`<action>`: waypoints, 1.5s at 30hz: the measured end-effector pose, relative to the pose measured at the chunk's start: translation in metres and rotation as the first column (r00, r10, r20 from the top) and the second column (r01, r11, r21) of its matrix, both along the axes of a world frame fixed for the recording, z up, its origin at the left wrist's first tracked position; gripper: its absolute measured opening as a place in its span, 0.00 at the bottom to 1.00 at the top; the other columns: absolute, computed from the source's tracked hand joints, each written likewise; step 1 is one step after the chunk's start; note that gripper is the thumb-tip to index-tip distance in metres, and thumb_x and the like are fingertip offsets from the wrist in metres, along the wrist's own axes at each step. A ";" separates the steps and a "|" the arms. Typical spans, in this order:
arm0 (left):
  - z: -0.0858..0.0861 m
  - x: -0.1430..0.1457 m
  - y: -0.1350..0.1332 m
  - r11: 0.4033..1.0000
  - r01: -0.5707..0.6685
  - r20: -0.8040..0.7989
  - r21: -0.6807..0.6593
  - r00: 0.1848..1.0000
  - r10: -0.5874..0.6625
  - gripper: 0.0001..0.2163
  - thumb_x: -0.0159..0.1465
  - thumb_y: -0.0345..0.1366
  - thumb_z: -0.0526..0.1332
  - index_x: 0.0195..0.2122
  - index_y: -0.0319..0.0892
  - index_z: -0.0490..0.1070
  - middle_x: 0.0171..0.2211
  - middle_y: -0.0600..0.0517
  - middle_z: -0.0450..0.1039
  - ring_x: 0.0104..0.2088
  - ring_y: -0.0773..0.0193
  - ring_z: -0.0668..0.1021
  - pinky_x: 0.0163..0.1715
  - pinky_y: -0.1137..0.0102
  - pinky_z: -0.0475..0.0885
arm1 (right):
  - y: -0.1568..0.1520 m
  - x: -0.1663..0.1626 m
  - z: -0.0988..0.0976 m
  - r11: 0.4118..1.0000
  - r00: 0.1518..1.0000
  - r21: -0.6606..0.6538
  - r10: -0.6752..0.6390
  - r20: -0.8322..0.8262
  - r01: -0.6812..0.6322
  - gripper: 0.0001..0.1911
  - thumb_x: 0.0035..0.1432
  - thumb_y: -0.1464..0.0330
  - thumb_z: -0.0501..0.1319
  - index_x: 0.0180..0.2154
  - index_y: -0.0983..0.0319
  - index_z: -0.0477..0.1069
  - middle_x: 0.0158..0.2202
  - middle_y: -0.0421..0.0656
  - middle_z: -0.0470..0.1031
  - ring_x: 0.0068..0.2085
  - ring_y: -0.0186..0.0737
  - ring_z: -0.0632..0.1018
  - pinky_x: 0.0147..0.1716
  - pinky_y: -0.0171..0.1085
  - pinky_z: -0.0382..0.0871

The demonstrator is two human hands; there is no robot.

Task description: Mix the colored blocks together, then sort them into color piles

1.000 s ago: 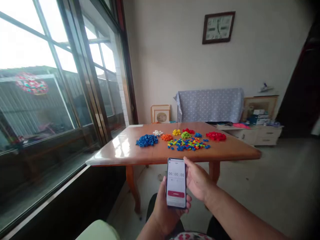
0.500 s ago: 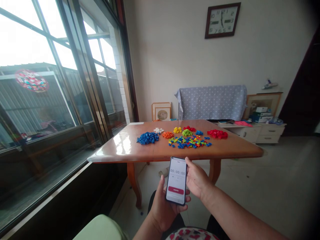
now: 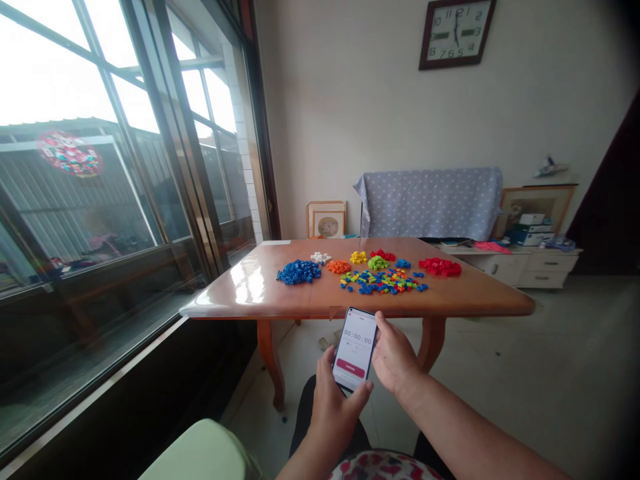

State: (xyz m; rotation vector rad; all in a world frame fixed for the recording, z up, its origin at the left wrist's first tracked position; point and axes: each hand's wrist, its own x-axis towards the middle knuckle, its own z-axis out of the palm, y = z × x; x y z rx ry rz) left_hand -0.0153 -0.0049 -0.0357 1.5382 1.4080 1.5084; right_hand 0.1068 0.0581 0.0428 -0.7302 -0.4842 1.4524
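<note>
Phone [image 3: 357,347] in both hands, table [image 3: 450,299] w/ bricks [image 3: 381,281] ahead

The phone [image 3: 358,348] shows a row of zeros and a red button; the smaller print on its screen is too small to read. Its lower edge is covered by the left hand [image 3: 334,407], its right edge by the right hand [image 3: 395,357]. Both forearms are cut off by the bottom edge. Single bricks in the mixed pile [image 3: 383,282] cannot be told apart. The clock [image 3: 457,33] is cropped at the top. The cloth [image 3: 430,202] hides whatever is beneath it.
</note>
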 end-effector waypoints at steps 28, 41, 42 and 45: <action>-0.025 -0.019 0.004 0.978 -0.207 -0.158 -0.013 0.966 0.203 0.34 0.53 0.35 0.68 0.61 0.43 0.58 0.51 0.43 0.65 0.54 0.48 0.71 0.56 0.59 0.65 | 0.002 -0.032 -0.039 0.987 0.977 -0.011 0.161 0.139 -0.161 0.14 0.64 0.58 0.62 0.42 0.62 0.74 0.37 0.46 0.83 0.45 0.48 0.82 0.48 0.45 0.77; -0.085 -0.117 -0.001 0.778 -0.600 -0.310 -0.188 0.788 0.533 0.36 0.53 0.38 0.67 0.62 0.40 0.56 0.53 0.41 0.64 0.55 0.49 0.71 0.55 0.61 0.66 | 0.023 0.007 -0.115 0.959 0.875 -0.229 0.251 0.415 -0.167 0.19 0.59 0.57 0.65 0.46 0.63 0.75 0.45 0.53 0.82 0.50 0.50 0.81 0.56 0.48 0.74; -0.094 -0.127 -0.002 0.742 -0.639 -0.339 -0.202 0.756 0.560 0.36 0.53 0.38 0.67 0.62 0.39 0.56 0.53 0.41 0.64 0.55 0.49 0.71 0.55 0.61 0.66 | 0.023 0.011 -0.123 0.951 0.862 -0.250 0.276 0.425 -0.181 0.20 0.58 0.56 0.67 0.46 0.63 0.75 0.45 0.54 0.82 0.50 0.51 0.82 0.54 0.48 0.75; -0.118 -0.158 -0.006 0.593 -0.753 -0.453 -0.285 0.651 0.609 0.36 0.53 0.40 0.68 0.62 0.38 0.56 0.55 0.40 0.65 0.56 0.48 0.72 0.53 0.62 0.68 | 0.021 0.022 -0.146 0.922 0.809 -0.323 0.351 0.470 -0.213 0.24 0.52 0.54 0.70 0.45 0.64 0.76 0.43 0.55 0.82 0.47 0.53 0.83 0.51 0.47 0.77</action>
